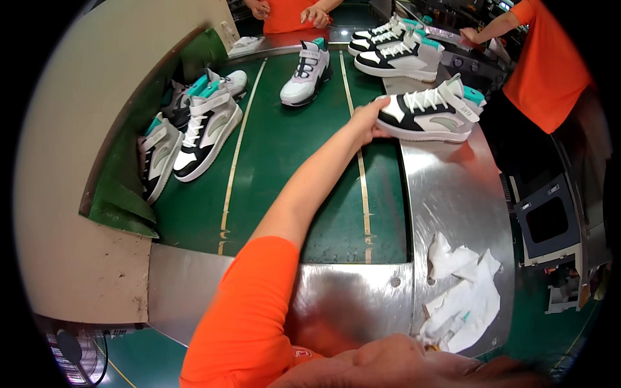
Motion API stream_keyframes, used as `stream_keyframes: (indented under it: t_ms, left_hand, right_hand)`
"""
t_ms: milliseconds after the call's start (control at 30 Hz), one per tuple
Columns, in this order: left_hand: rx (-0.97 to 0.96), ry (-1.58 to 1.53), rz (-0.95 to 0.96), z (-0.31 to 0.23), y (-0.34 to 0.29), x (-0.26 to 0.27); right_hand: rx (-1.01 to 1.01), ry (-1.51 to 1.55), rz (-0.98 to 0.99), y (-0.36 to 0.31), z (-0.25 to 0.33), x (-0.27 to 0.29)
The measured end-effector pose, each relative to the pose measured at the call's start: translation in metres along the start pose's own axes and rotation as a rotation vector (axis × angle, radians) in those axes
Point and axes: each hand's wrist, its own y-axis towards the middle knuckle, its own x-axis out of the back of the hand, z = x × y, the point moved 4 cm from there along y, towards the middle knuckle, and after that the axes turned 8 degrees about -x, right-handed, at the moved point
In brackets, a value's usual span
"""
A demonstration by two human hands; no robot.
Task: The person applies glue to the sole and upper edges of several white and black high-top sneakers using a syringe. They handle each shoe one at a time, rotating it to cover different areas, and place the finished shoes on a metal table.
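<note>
Sneaker (427, 121), white-and-black, high-topped, is at far right by the shiny metal ledge (446, 187), toe clasped in the left hand (367, 123); right hand unseen, state unknown. Probably light, stiff-soled, softer above: toe and sole grip best.

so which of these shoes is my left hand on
The white-and-black high-top, nearest you on the right side. Your left hand holds it by the toe end; none of the other shoes touches your hand.

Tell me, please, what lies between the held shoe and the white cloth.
In the head view, only bare metal ledge shows between the shoe in the left hand and the white cloth.
</note>
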Motion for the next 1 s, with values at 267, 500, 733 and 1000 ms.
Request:
stream_keyframes:
  t_ms: [267,500,733,1000]
  left_hand:
    - [-0.114,-0.001,-0.119,-0.089,-0.255,0.054]
    - [-0.118,0.194,-0.545,-0.108,-0.571,0.153]
    - [0.002,-0.385,-0.489,0.007,-0.672,0.087]
    - [-0.598,0.592,0.818,0.019,-0.591,-0.063]
  right_hand:
    - [0.069,-0.165,-0.007,-0.001,0.025,0.0]
    - [0.5,-0.249,0.0,-0.007,0.039,-0.01]
    - [0.252,0.131,0.079,0.007,0.015,-0.018]
    - [-0.348,0.392,0.257,0.021,0.009,-0.008]
